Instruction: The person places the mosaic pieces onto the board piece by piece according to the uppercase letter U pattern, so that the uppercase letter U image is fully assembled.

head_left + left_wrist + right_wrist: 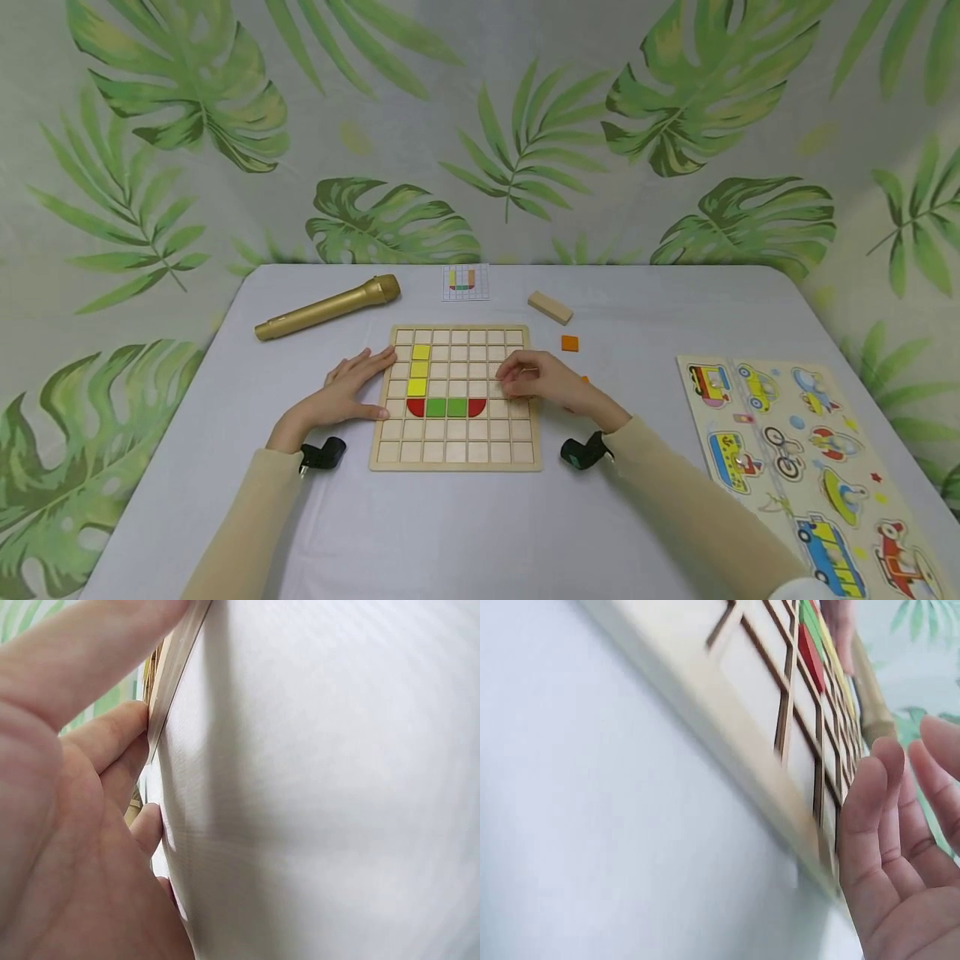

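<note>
The board [456, 467] lies flat on the bench [450, 533], just below the middle of the frame. Three yellow tiles [418, 367] go down a row of boxes on its left part. Under them two green tiles [446, 407] lie side by side, with red tiles [477, 407] at both ends.

The left hand [341, 393] touches the board's left edge. Its thumb and fingers are spread apart. The right hand [543, 381] is over the board's right side with bent fingers, thumb near the first finger. No tile shows there, but I cannot tell if its grip is hiding one.

An orange tile [570, 343] lies right of the board, and a bit of orange peeks out by the right wrist. The block [551, 307] and card [466, 282] are above the board. The mic [327, 307] is at upper left, the puzzle [772, 414] at lower right.

The board looks stiff and not too heavy, but one bump could slide it on the cloth, so hold its edge. The tiles look hard, light and thin, maybe a bit slippery. Pinch them by two sides.
</note>
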Demonstrator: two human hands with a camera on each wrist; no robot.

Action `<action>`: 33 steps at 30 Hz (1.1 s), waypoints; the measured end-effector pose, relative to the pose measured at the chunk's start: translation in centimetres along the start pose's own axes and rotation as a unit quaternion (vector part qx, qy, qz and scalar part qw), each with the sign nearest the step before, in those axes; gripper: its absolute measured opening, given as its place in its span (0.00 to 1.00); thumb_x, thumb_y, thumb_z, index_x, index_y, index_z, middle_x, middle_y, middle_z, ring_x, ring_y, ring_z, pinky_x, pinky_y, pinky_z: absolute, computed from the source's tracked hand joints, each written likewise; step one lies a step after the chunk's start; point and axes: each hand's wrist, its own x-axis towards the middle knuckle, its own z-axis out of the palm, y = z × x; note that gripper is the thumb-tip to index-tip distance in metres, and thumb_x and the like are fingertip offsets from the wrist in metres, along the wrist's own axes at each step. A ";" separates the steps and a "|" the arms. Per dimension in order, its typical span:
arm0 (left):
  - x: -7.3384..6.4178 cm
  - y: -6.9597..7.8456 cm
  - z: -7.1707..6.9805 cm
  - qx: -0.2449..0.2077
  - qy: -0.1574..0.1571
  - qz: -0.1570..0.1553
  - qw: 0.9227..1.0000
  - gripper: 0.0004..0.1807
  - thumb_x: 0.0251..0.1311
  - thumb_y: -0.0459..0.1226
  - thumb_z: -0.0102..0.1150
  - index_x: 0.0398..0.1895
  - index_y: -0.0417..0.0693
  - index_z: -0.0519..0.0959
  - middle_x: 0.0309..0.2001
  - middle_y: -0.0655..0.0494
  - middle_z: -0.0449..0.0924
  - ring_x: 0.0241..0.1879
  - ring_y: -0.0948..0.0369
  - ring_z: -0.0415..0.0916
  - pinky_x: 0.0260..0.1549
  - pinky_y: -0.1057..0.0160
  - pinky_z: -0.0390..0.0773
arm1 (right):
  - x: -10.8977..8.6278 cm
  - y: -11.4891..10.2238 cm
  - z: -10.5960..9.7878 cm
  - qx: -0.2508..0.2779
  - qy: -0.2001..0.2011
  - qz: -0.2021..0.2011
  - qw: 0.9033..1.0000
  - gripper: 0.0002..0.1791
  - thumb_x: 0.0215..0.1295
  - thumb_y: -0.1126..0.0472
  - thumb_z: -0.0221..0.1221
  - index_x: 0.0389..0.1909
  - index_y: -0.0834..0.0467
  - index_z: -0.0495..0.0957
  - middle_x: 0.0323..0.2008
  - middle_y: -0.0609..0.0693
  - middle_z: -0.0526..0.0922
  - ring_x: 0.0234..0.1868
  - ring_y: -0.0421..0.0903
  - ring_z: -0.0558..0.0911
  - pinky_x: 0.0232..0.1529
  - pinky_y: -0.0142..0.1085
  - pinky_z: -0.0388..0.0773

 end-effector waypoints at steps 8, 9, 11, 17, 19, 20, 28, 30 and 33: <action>0.0 0.2 -0.1 -0.003 0.000 0.003 1.000 0.51 0.52 0.49 0.69 0.75 0.45 0.52 0.75 0.47 0.44 0.73 0.44 0.31 0.64 0.38 0.28 | -2.7 1.3 -4.0 -0.005 0.037 0.029 0.999 0.15 0.65 0.65 0.59 0.49 0.71 0.74 0.40 0.61 0.78 0.37 0.52 0.77 0.39 0.35 0.77; 0.0 0.2 -0.1 -0.003 -0.001 0.002 1.000 0.51 0.52 0.49 0.69 0.75 0.45 0.52 0.75 0.47 0.44 0.73 0.44 0.31 0.64 0.39 0.28 | -3.0 1.5 -4.5 -0.002 0.043 0.033 0.999 0.16 0.65 0.65 0.59 0.49 0.71 0.74 0.40 0.62 0.78 0.37 0.52 0.77 0.39 0.35 0.78; 0.0 0.3 -0.1 -0.003 -0.002 0.001 1.000 0.51 0.53 0.49 0.69 0.75 0.45 0.52 0.75 0.47 0.43 0.73 0.44 0.31 0.64 0.39 0.28 | -3.7 1.9 -5.4 -0.007 0.059 0.038 0.997 0.16 0.65 0.64 0.59 0.49 0.71 0.74 0.41 0.62 0.78 0.37 0.50 0.78 0.38 0.35 0.78; 0.0 0.2 -0.1 -0.005 -0.003 0.000 1.000 0.51 0.53 0.49 0.69 0.75 0.45 0.52 0.75 0.47 0.44 0.73 0.44 0.31 0.64 0.39 0.28 | -5.2 2.7 -7.2 -0.046 0.093 0.028 0.994 0.16 0.65 0.63 0.61 0.48 0.69 0.75 0.42 0.61 0.80 0.40 0.50 0.79 0.38 0.35 0.77; 0.0 0.2 -0.1 -0.003 -0.002 -0.001 1.000 0.51 0.52 0.49 0.69 0.75 0.45 0.52 0.75 0.47 0.44 0.73 0.44 0.31 0.64 0.39 0.28 | -5.6 2.9 -7.6 -0.059 0.098 0.027 0.993 0.15 0.65 0.63 0.60 0.48 0.68 0.75 0.42 0.61 0.81 0.40 0.50 0.78 0.37 0.35 0.76; 0.0 0.2 -0.1 -0.003 -0.001 -0.001 1.000 0.51 0.52 0.49 0.69 0.75 0.45 0.52 0.75 0.47 0.44 0.73 0.44 0.31 0.64 0.39 0.28 | -5.7 2.9 -7.8 -0.063 0.099 0.026 0.993 0.14 0.64 0.64 0.60 0.48 0.68 0.75 0.42 0.61 0.81 0.40 0.50 0.78 0.36 0.35 0.76; -0.1 0.4 -0.1 -0.005 -0.002 -0.004 1.000 0.51 0.52 0.50 0.69 0.75 0.45 0.52 0.75 0.47 0.44 0.73 0.44 0.31 0.63 0.38 0.28 | -6.0 3.0 -8.0 -0.119 0.093 0.011 0.988 0.11 0.60 0.74 0.58 0.45 0.67 0.77 0.42 0.60 0.83 0.38 0.50 0.74 0.38 0.34 0.71; -0.1 0.5 -0.1 -0.008 -0.002 -0.005 1.000 0.51 0.52 0.49 0.69 0.75 0.45 0.52 0.75 0.47 0.44 0.73 0.44 0.31 0.63 0.38 0.28 | -6.0 3.1 -7.9 -0.136 0.096 0.005 0.986 0.11 0.58 0.75 0.59 0.44 0.67 0.77 0.41 0.59 0.82 0.38 0.51 0.74 0.38 0.35 0.71; -0.1 0.5 -0.1 -0.010 -0.001 -0.005 1.000 0.51 0.52 0.49 0.69 0.75 0.45 0.52 0.75 0.47 0.44 0.73 0.44 0.31 0.63 0.38 0.28 | -5.8 3.1 -7.7 -0.161 0.099 -0.004 0.982 0.11 0.56 0.75 0.61 0.42 0.67 0.78 0.40 0.58 0.82 0.38 0.51 0.74 0.40 0.36 0.71</action>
